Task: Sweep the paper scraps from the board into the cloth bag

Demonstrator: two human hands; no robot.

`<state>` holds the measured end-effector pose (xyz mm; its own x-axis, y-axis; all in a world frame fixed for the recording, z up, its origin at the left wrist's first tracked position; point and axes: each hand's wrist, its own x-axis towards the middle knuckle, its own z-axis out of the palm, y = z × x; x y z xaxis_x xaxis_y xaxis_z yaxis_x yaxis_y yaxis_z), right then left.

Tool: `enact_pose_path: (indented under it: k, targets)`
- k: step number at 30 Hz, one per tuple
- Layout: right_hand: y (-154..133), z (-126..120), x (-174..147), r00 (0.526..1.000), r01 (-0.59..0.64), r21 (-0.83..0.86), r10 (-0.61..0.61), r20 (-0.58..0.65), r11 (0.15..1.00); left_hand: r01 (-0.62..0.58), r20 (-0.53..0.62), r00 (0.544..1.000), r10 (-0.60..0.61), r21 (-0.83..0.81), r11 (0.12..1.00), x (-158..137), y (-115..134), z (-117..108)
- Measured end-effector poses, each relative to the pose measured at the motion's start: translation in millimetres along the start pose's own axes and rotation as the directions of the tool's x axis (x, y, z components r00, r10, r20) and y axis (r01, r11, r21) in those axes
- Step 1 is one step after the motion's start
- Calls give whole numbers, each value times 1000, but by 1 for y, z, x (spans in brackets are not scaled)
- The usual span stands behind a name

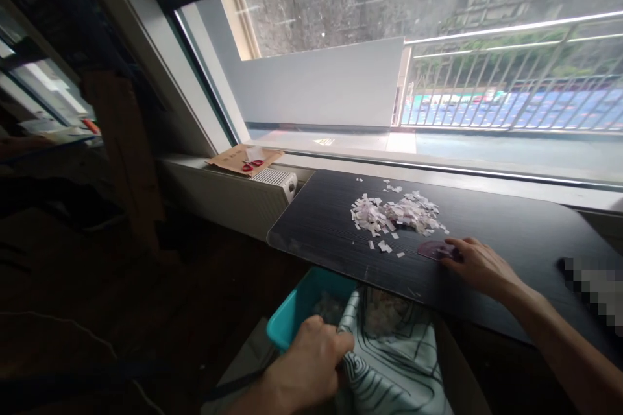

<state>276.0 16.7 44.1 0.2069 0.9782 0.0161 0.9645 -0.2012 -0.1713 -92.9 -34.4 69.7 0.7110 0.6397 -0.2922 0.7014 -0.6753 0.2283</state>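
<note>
a translucent purple piece (431, 249), flat with a rounded edge, lies at the near right of the paper pile (409, 213), just beside it. the right hand (479, 262) has its grip on the right end of this piece, thumb and fingers grasping it. the pile itself is a loose heap of small pale scraps, a few strewn apart from it, on a dark bench (321, 220). nearer the person than the pile and below it, the left hand (309, 356) has its grip clenched on the edge of a patterned cloth (389, 366), pale with dark lines; dim bits show in its fold. a teal bin (285, 321) stands beside that cloth, below the pile and to its left. farther left of the pile are a radiator (267, 201) and red-handled scissors (248, 166) on a brown envelope (226, 161). beyond the pile, a window (316, 94) looks onto a metal railing (491, 84).
</note>
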Motion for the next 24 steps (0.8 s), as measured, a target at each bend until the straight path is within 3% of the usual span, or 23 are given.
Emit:
enact_pose_path:
  k: [9,13,18,24]
  targets:
    - [8,4,1,999,-29,45,29,-20,999,-42,-1,999,42,-47,998,20,-11,-12]
    - [4,4,-8,997,49,212,-37,-64,976,-11,-8,1000,11,-66,998,17,-14,-13]
    - [-18,-4,-16,994,65,442,-18,-109,894,28,67,998,-20,-128,991,15,-16,-20]
    - [-46,-11,-14,991,106,444,-58,-120,890,81,87,994,-68,-161,984,11,-23,-18]
